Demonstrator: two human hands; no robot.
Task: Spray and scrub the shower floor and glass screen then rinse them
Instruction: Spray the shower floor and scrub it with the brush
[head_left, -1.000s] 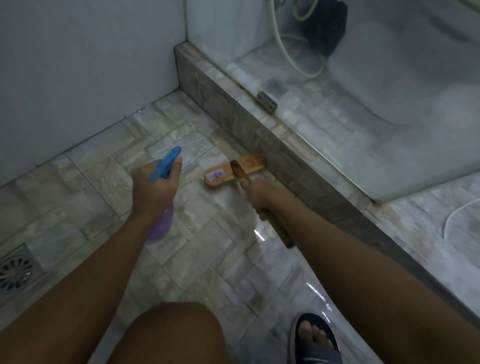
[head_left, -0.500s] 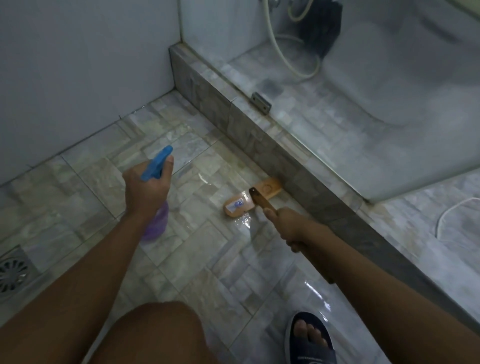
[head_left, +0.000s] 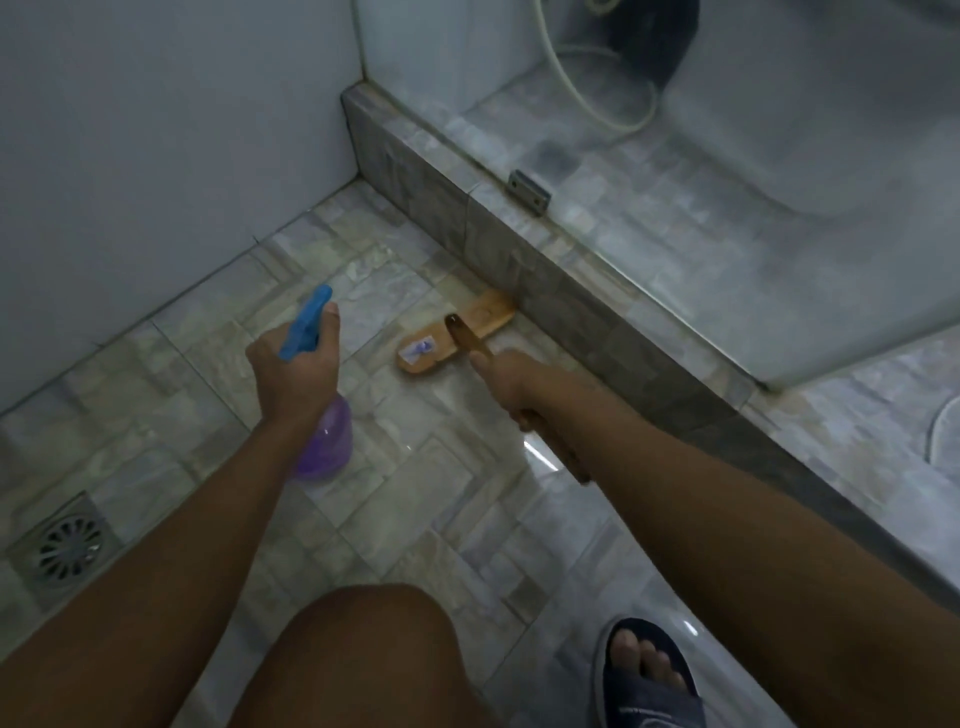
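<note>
My left hand (head_left: 296, 366) grips a spray bottle (head_left: 324, 441) with a blue trigger head and a purple body, held above the tiled floor (head_left: 415, 499). My right hand (head_left: 506, 382) is closed around the long wooden handle of a scrub brush (head_left: 452, 338). The brush's wooden head lies flat on the wet floor tiles, its far end touching the base of the tiled kerb (head_left: 519, 260). The glass screen (head_left: 753, 182) stands on that kerb, hazy and streaked, fixed by a metal bracket (head_left: 530, 191).
A metal floor drain (head_left: 62, 548) sits at the lower left. A white shower hose (head_left: 587, 88) coils on the floor behind the glass. My bare knee (head_left: 358, 649) and a foot in a dark slipper (head_left: 649, 675) are at the bottom. A grey wall (head_left: 156, 156) closes the left side.
The brush was drawn back toward me along the kerb, then pushed forward again. My left hand with the bottle stayed nearly still.
</note>
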